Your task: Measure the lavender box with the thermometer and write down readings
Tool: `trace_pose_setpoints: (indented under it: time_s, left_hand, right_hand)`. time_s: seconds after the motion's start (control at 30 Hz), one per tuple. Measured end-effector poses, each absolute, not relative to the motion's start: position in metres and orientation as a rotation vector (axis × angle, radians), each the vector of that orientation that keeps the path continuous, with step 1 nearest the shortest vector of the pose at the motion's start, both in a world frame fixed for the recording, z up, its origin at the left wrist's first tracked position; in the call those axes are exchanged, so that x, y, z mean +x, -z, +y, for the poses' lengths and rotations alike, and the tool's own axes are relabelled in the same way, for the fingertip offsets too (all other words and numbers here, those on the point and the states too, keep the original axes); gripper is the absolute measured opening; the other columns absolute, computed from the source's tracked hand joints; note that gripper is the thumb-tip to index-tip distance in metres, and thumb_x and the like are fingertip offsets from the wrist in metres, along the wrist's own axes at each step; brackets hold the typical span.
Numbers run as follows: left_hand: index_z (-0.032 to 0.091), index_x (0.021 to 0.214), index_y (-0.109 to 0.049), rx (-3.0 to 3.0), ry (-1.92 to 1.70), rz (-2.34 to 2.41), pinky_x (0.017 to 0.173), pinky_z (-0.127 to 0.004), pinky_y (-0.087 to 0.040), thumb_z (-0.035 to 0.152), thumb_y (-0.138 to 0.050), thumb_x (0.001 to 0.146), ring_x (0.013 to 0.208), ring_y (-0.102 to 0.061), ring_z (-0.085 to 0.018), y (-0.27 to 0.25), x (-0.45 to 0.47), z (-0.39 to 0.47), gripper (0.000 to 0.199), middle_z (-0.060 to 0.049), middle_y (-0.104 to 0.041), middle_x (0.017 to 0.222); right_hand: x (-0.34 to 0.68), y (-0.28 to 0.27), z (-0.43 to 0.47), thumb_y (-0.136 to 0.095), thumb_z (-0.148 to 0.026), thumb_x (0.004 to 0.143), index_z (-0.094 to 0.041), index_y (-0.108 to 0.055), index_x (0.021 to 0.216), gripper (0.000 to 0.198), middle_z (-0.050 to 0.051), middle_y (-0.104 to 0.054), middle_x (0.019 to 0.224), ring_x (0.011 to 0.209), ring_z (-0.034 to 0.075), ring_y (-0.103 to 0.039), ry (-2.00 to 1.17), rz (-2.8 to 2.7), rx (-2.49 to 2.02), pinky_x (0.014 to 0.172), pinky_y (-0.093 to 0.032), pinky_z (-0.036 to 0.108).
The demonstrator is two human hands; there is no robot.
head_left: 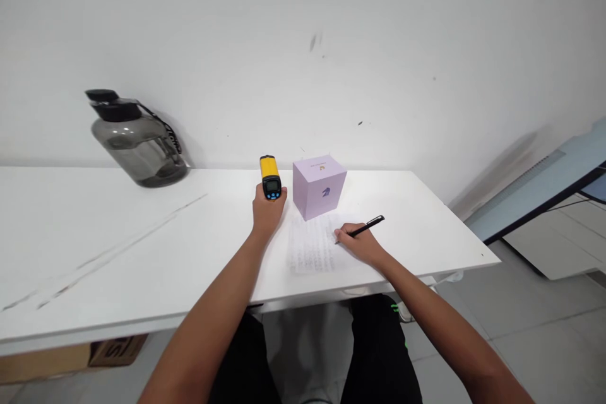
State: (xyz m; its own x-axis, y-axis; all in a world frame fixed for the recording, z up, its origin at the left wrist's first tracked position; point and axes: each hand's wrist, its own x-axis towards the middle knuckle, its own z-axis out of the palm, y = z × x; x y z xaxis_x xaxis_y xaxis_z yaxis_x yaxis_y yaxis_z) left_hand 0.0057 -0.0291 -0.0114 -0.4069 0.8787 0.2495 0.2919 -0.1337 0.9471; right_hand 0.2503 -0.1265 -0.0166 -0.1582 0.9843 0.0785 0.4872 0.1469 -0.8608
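My left hand [268,205] is wrapped round the grip of a yellow and black infrared thermometer [269,170], its small screen and blue buttons facing me. Just to the right of it stands a light purple box [324,194] with a small dark figure on the front. In front of the box lies a sheet of paper [310,252] covered with lines of writing. My right hand [358,242] rests at the paper's right side, fingers closed on a black pen [368,226] whose tip points down at the sheet.
A large grey see-through water bottle [142,145] with a black cap and strap stands by the wall at the left. The white table [118,252] ends at the right, near a leaning glossy panel [534,183]. A cardboard box [113,350] sits below the table.
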Motion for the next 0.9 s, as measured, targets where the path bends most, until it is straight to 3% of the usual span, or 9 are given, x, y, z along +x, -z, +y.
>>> trace_pose_setpoints:
  time_s: [0.67,0.9]
  left_hand:
    - [0.025,0.106,-0.056,1.308,-1.617,1.643,0.062,-0.029,-0.048,0.038,-0.073,0.073,0.07,-0.064,-0.017,0.0121,0.0067,-0.0288,0.039,0.0,-0.065,0.08]
    - [0.024,0.096,-0.054,1.325,-1.599,1.669,0.063,-0.029,-0.046,0.046,-0.071,0.073,0.067,-0.06,-0.016,0.0162,0.0046,-0.0245,0.036,0.001,-0.063,0.078]
  right_hand:
    - [0.2535,0.0202,-0.1259,-0.056,-0.045,0.088,-0.021,-0.06,0.063,0.034,0.0,-0.057,0.063,0.065,0.017,-0.051,-0.894,-1.786,-1.395,0.062,-0.039,0.031]
    - [0.2532,0.0155,-0.128,-0.056,-0.045,0.085,-0.021,-0.059,0.062,0.034,0.0,-0.054,0.062,0.065,0.017,-0.05,-0.925,-1.728,-1.428,0.063,-0.039,0.031]
